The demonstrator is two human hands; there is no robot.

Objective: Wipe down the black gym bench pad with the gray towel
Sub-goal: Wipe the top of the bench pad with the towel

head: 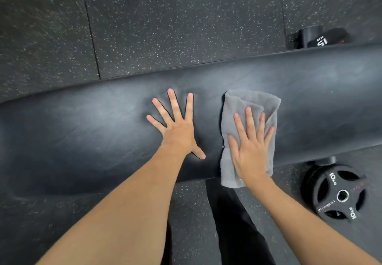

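Note:
The black gym bench pad (pixel 86 132) runs across the view from left to right, its surface streaked with pale smears. A folded gray towel (pixel 246 103) lies on it right of centre, its near end hanging over the pad's front edge. My right hand (pixel 251 147) presses flat on the towel with fingers spread. My left hand (pixel 177 128) rests flat on the bare pad just left of the towel, fingers splayed, holding nothing.
A black 10 kg weight plate (pixel 336 192) lies on the speckled rubber floor (pixel 165 21) under the pad's near right side. A black dumbbell (pixel 318 37) sits beyond the pad at upper right. My dark trouser leg (pixel 233 223) stands below the towel.

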